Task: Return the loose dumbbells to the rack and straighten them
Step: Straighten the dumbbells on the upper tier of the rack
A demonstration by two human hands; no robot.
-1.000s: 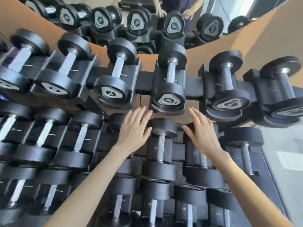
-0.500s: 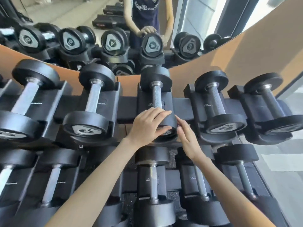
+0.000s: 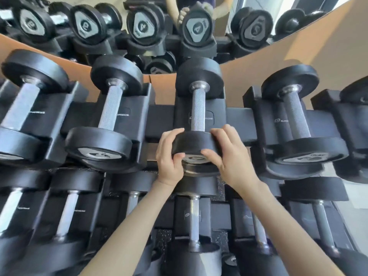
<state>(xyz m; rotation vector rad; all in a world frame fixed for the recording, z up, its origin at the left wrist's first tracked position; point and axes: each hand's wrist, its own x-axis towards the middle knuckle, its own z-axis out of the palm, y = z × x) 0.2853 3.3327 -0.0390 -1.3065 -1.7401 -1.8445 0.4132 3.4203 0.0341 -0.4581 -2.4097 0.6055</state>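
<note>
Nearest, at the bottom: the lower tier of the rack (image 3: pixel 237 218), with dumbbells lying in their cradles, handles pointing away; one lower dumbbell (image 3: pixel 194 220) directly under the forearms, a little blurred.

Above it, two bare forearms reaching forward and meeting at the front head of the middle dumbbell (image 3: pixel 196 143) on the top tier. Left hand (image 3: pixel 169 156) wrapped around the left side of that head, fingers curled over the upper rim, thumb pressed on the front face near the grey label. Right hand (image 3: pixel 231 154) the same on the right side, fingers over the rim, thumb on the front face. Both closed firmly on the black head, one from each side.

Seated in its own cradle, knurled handle running straight back, rear head near the orange wall (image 3: pixel 288 62). Just beside it, to the left, a neighbour dumbbell (image 3: pixel 107 118), slightly slanted; to the right, another dumbbell (image 3: pixel 298 120), also in a cradle, apart from the held one.

Farthest, a mirror (image 3: pixel 139 22) above the wall, repeating the row of heads with their number labels and the two hands on the middle one.
</note>
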